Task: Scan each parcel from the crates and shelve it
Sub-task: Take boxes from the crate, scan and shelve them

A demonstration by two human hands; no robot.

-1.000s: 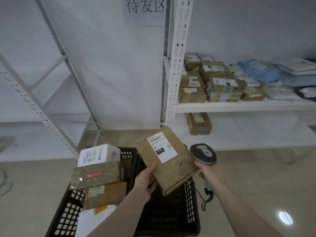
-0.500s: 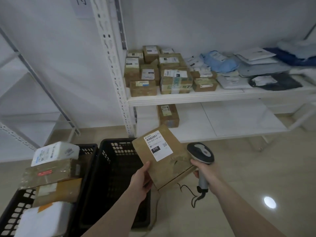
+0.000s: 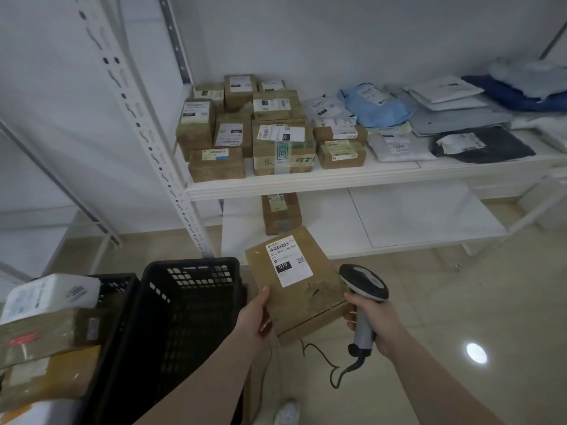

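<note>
1. While your view swings right from where it was a second ago, the white shelving (image 3: 368,176) fills the frame; the sign on the wall has slid out of sight, and the middle shelf's stack of brown boxes (image 3: 245,133) and soft mailers (image 3: 429,118) now sits square ahead of you. That reads as you turning away from the crates to stow.
2. With that turn, the empty black crate (image 3: 184,317) now lies at lower centre, and the loaded crate (image 3: 113,283) with its waiting parcels (image 3: 46,332) has drifted to the far left edge, so more scanning is left once this one is done.
3. On the lower shelf (image 3: 399,222) a single brown box (image 3: 280,214) lies alone, with bare board to its right, a likely spot.
4. Your brown parcel (image 3: 299,283) stays tilted, label up, above the floor, between the empty crate and the scanner, just in front of the lower shelf's edge.
5. Your left hand (image 3: 256,317) still grips the parcel's near left corner, thumb on top.
6. Your right hand (image 3: 377,322) stays wrapped round the scanner (image 3: 363,282) handle, its head just beside the parcel's right edge; whether the scan has registered, you cannot tell from here.
</note>
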